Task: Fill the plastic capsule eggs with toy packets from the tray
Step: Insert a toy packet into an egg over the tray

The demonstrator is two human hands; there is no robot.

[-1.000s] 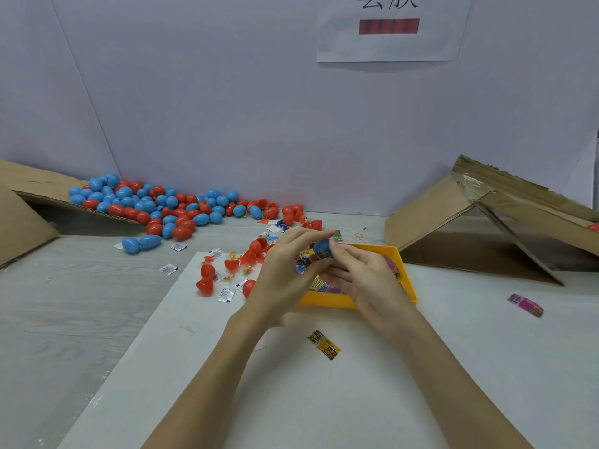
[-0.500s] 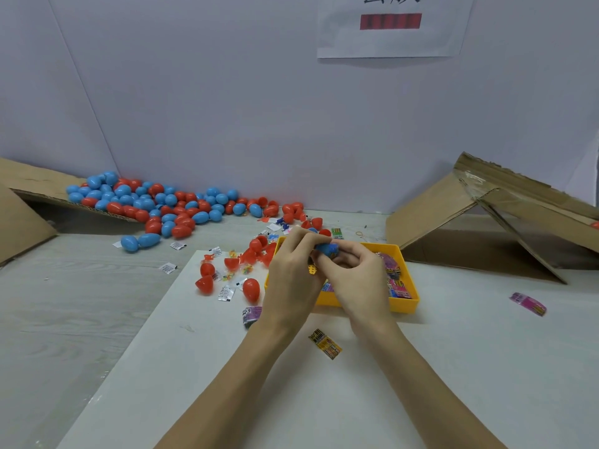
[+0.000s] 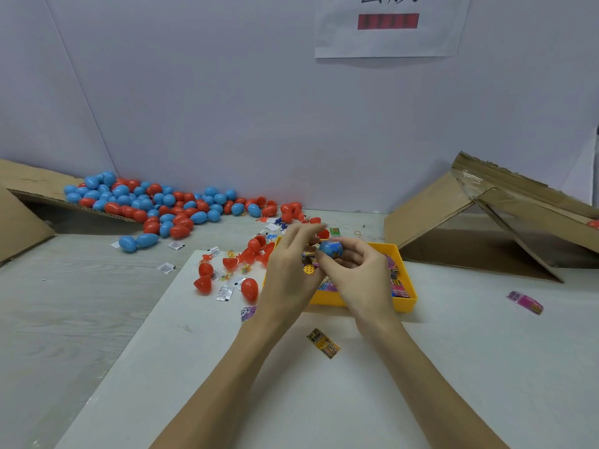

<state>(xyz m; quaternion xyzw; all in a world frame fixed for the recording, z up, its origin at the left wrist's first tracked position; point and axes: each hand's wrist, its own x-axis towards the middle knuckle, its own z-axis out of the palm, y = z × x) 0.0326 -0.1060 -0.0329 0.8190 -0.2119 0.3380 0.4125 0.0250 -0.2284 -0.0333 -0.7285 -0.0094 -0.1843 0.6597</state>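
While both forearms reach in from the near edge of the worktop (image 3: 421, 400), the head view shows the two hands meeting just over the near-left part of the yellow plastic tray (image 3: 406, 304). A blue plastic capsule egg (image 3: 330, 248) with a colourful packet showing at its open side sits in the right hand (image 3: 359, 273), whose thumb and curled fingers wrap round it from the right and from below. Just to the left of it, the left hand (image 3: 291, 270) is raised with its fingers loosely extended and blurred; whether its fingertips touch the egg I cannot tell. Bright toy packets (image 3: 397, 286) lie in the tray behind and under the hands. One yellow striped packet (image 3: 323, 342) lies on the white sheet between the wrists, and a pink packet (image 3: 525, 302) lies well off to the right. Left of the tray are open red egg halves (image 3: 249, 289) and small white sachets (image 3: 224, 292). Farther back on the left, a heap of blue and red closed eggs (image 3: 162, 202) spills from a tipped cardboard box (image 3: 19, 209). Another cardboard box (image 3: 486, 215) lies tipped on the right.
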